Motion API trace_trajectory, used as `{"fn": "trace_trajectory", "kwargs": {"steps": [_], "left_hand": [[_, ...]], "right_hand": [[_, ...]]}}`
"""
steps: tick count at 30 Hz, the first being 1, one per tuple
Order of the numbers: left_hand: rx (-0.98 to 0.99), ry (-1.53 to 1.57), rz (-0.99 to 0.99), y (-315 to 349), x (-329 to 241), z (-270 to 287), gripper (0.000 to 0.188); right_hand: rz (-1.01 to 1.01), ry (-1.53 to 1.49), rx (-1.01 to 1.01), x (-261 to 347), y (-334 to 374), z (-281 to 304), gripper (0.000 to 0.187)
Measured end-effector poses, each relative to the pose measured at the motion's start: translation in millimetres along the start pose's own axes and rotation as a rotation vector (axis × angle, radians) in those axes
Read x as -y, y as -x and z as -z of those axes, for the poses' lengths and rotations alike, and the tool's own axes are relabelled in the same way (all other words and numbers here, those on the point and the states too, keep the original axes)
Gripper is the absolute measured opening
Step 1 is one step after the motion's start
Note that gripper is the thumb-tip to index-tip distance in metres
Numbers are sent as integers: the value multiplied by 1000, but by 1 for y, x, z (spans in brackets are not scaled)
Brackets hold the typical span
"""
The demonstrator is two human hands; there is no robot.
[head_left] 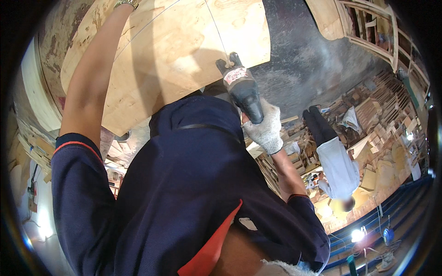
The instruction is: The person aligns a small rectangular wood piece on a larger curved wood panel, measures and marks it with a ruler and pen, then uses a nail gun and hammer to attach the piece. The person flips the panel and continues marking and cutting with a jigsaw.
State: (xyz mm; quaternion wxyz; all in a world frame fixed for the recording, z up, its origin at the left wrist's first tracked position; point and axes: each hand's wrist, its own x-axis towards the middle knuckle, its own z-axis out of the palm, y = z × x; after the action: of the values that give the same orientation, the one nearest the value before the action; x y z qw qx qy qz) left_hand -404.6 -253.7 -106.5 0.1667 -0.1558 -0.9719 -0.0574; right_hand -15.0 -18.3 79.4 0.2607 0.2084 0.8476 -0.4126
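Note:
My right hand (266, 128), in a white knitted glove, is closed around the rear of a black jigsaw (244, 89). The tool's forked front rests at the near edge of a large pale plywood sheet (184, 37), where a drawn line (215, 27) meets it. The blade itself is hidden from sight. Across the sheet's left part reaches my bare left forearm (94, 76), with a metal-banded wristwatch (126, 3) at the top rim. My left hand lies beyond the picture's edge. A second line crosses the sheet further left.
Under the plywood is a dark, worn tabletop (304, 60). A curved wooden panel (324, 18) and slatted frames (373, 27) stand at the upper right. Scrap wood (377, 133) lies heaped on the right, where another person (338, 165) in a light shirt stands.

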Motion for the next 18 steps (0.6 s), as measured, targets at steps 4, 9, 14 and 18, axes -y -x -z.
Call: {"fn": "trace_trajectory", "kwargs": {"steps": [4,9,14,18], "left_hand": [[25,2,18,1,-1,2,43],[22,-20,50,-2,-6,5,43],[29,-32,51,-4,-7,10,43],[35,-47,47,-1,-10,11,43]], "right_hand": [[2,35,7,0,1,1,32],[31,10,-4,3,1,3,32],[27,19,-15,7,1,4,31],[49,44,-24,7,1,4,29]]}}
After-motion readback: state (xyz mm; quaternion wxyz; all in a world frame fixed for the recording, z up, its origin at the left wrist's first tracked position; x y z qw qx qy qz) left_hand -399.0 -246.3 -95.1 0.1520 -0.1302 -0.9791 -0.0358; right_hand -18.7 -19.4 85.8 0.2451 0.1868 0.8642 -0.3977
